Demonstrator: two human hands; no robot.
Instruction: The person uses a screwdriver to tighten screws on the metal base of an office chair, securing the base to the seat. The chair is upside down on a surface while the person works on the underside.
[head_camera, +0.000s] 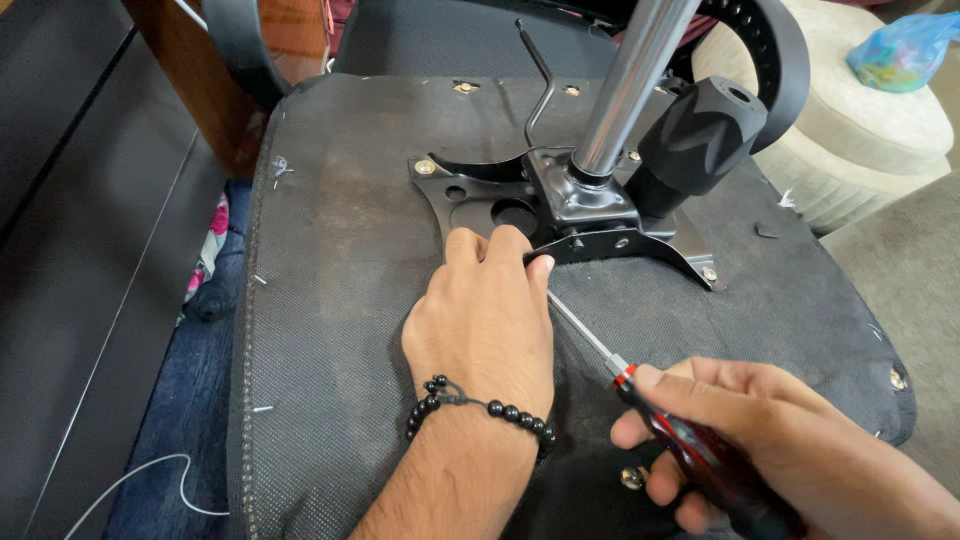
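An office chair seat lies upside down, its dark fabric underside facing me. A black metal mounting plate is bolted to it, with a chrome gas cylinder rising from it and a black knob beside that. My left hand, with a black bead bracelet on the wrist, rests on the seat, fingertips touching the plate's near edge. My right hand grips a screwdriver with a dark red handle; its thin shaft points up-left toward the plate's near edge, the tip hidden behind my left fingers.
A bent black lever sticks up behind the plate. A curved black armrest arches at the top right. A beige round cushion with a blue plastic bag stands at the right. Dark panels and a white cable lie to the left.
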